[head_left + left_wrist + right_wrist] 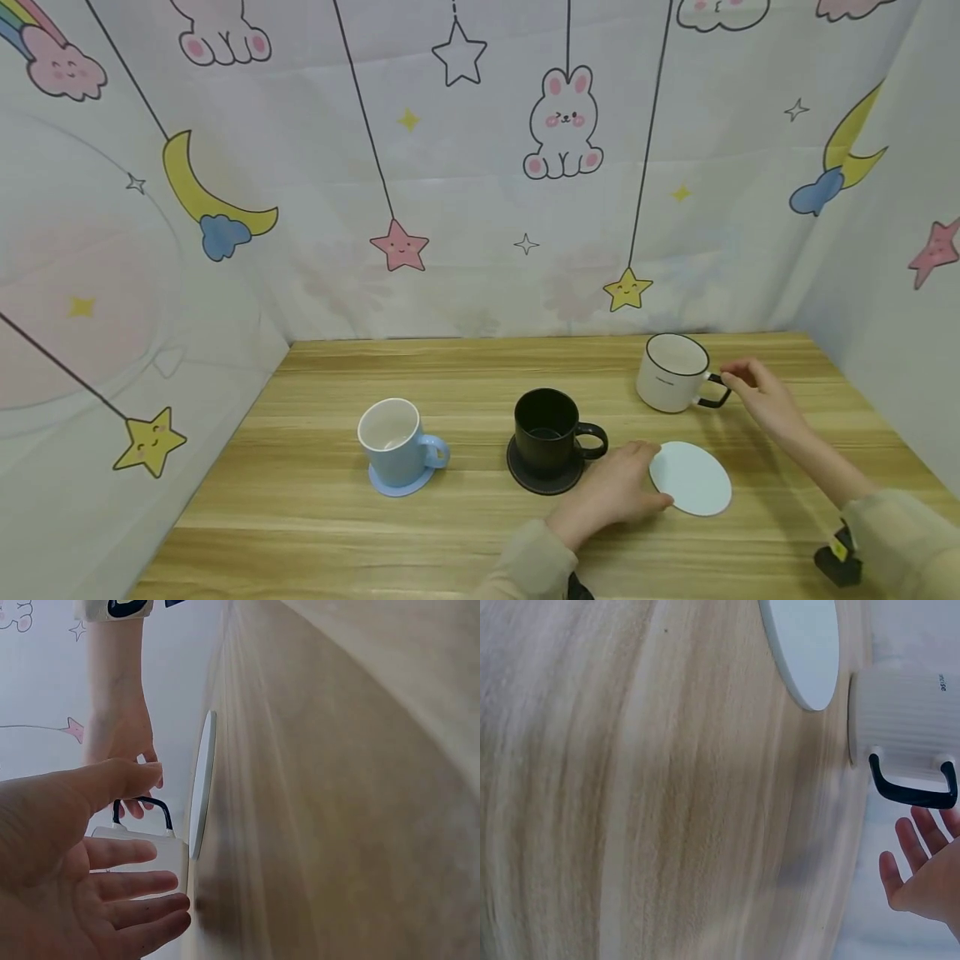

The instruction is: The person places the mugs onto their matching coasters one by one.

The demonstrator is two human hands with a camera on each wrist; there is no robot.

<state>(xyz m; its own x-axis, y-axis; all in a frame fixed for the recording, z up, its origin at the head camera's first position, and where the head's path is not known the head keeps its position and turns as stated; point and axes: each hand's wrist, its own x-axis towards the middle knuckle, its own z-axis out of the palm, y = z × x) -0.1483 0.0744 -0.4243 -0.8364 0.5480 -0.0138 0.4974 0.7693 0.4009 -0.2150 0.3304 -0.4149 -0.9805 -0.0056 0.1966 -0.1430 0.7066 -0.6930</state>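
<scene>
My left hand [618, 490] is low over the table, its fingertips at the left edge of a round white coaster [690, 478]. Its fingers are straight, with the thumb apart from them in the left wrist view; whether they touch the coaster I cannot tell. At the back right stands a white mug [672, 373] with a dark rim and a black handle [915, 796]. My right hand [765, 400] is beside that handle, fingers spread and fingertips close to it. In the right wrist view the fingers are not wrapped around the handle.
Left of my left hand, a black mug [546, 429] stands on a black coaster [542, 483]. Farther left, a light blue mug [393, 446] stands on a blue coaster [401, 487]. Both handles point right. A patterned cloth [480, 167] hangs behind the wooden table [315, 533].
</scene>
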